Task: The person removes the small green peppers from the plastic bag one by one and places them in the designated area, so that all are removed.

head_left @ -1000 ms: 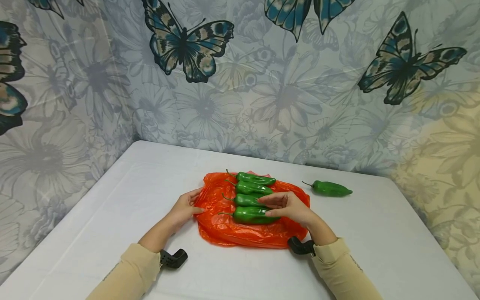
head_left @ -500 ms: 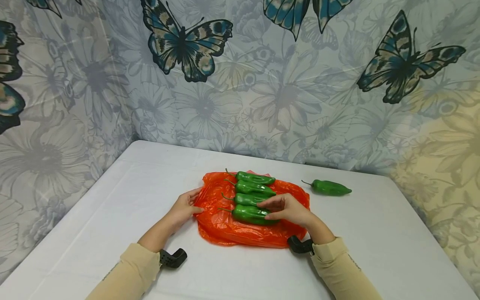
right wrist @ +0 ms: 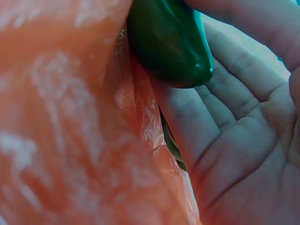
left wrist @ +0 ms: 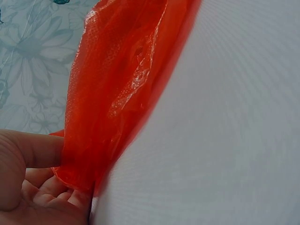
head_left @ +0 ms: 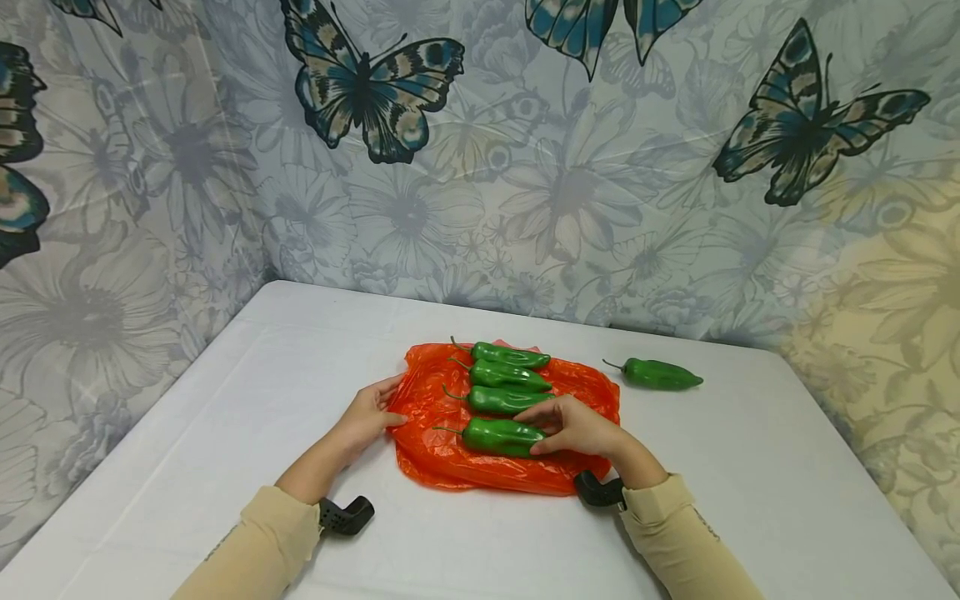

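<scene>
A crumpled red plastic bag [head_left: 435, 467] lies on the white table, with several green peppers in a row on top of it. My left hand [head_left: 366, 419] pinches the bag's left edge; in the left wrist view the thumb [left wrist: 42, 151] lies over the red film and the fingers are under it. With thumb and fingers, my right hand [head_left: 581, 432] grips the tip end of the nearest pepper [head_left: 491, 437]. The right wrist view shows that pepper's rounded tip [right wrist: 180, 61] between thumb and fingers. Just behind it lies another pepper [head_left: 495, 402].
A separate green pepper [head_left: 662, 374] lies on the table [head_left: 750, 467] to the right of the bag. Farther back on the bag are two more peppers, the farthest one [head_left: 510, 356] near its back edge. A butterfly-patterned cloth [head_left: 525, 208] hangs behind the table.
My right hand has moved slightly toward me with the nearest pepper, widening the gap to the one behind. My left hand stays at the bag's edge.
</scene>
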`<state>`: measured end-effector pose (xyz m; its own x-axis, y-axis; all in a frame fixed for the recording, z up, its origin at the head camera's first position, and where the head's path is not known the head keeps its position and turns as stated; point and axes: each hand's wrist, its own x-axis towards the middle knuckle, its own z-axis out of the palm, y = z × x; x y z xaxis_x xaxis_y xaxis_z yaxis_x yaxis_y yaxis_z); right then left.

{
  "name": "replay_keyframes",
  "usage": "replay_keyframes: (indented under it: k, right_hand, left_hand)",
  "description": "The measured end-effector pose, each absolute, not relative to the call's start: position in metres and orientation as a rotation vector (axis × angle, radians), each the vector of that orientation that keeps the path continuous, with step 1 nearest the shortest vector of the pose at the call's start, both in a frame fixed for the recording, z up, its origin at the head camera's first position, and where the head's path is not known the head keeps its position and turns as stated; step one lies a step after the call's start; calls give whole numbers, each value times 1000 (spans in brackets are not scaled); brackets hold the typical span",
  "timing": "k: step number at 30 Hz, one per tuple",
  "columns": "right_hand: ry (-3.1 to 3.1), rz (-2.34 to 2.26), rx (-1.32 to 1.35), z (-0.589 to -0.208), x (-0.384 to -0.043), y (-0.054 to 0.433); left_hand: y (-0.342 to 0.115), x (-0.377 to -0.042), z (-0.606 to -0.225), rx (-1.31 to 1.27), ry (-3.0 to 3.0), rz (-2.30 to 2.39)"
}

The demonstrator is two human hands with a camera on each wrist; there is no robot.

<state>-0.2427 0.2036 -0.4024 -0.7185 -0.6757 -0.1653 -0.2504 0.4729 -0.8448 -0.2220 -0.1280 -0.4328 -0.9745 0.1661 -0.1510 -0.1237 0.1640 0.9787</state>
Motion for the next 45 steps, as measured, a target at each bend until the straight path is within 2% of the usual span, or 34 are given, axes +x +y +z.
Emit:
replay_keyframes:
  k: [9, 20, 45]
  right_hand:
    - [2246, -1157, -746, -403, -243, 204]
    - [2326, -1149, -871, -403, -244, 205]
    - [2405, -1423, -700, -370, -243, 216]
  left_hand:
    - [-128, -223, -433, 42, 2216, 1901]
    - [-128, -222, -435, 34, 2218, 1903]
    - [-128, -222, -432, 37, 2209, 1894]
